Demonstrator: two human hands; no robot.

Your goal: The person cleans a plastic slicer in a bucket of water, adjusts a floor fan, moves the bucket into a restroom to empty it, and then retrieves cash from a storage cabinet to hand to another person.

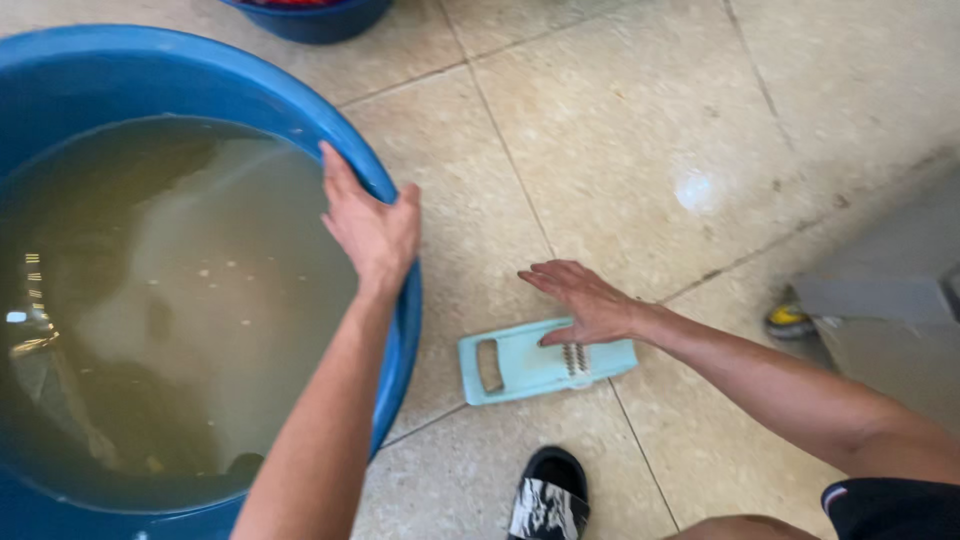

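Observation:
A big blue basin (pixel 400 330) full of murky brownish water takes up the left of the head view. My left hand (pixel 368 225) grips its right rim, fingers on the inside, thumb over the outer edge. On the tiled floor to the right lies a flat pale blue slicer board (pixel 520 365) with a handle slot and a small blade section. My right hand (pixel 585 298) hovers flat just over the slicer's upper right part, fingers spread; whether it touches is unclear.
A second dark blue tub (pixel 320 20) shows at the top edge. My foot in a black sandal (pixel 548 497) is at the bottom. A grey slab or step (pixel 890 300) and a small yellow object (pixel 788 318) lie at the right.

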